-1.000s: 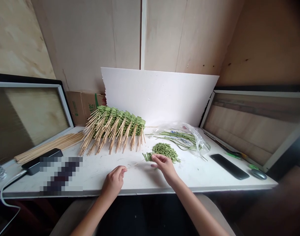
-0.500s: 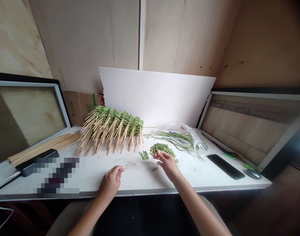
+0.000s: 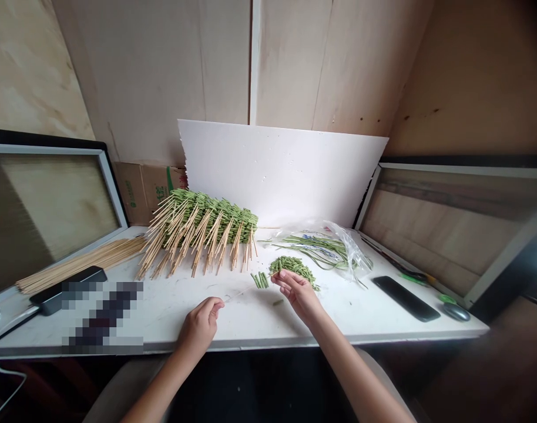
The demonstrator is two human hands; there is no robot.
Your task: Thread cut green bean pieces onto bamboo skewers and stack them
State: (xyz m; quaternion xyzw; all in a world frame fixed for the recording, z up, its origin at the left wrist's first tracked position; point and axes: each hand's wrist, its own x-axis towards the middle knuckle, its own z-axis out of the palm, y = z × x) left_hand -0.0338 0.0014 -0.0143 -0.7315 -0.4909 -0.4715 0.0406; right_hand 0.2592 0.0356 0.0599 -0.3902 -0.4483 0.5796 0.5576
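My left hand (image 3: 202, 320) is closed near the front of the table, its fingers around the end of a thin bamboo skewer (image 3: 240, 292), faintly visible. Several short green bean pieces (image 3: 259, 280) sit side by side on the skewer towards its far end. At that tip, my right hand (image 3: 295, 291) has thumb and fingers pinched on a small green bean piece, mostly hidden by the fingertips. Just behind the right hand lies a heap of cut green bean pieces (image 3: 298, 265). One loose piece (image 3: 278, 302) rests on the white table below.
At the back left is a stack of filled skewers (image 3: 211, 214), their bare ends pointing forward. Bare skewers (image 3: 81, 264) lie farther left, beside a black power strip (image 3: 70, 289). To the right are a plastic bag of long beans (image 3: 324, 249), a phone (image 3: 406, 298) and a mouse (image 3: 456, 311).
The threaded bean pieces have shifted slightly right, closer to my right fingertips. My right hand has moved slightly left at the skewer's tip; my left hand has barely moved.
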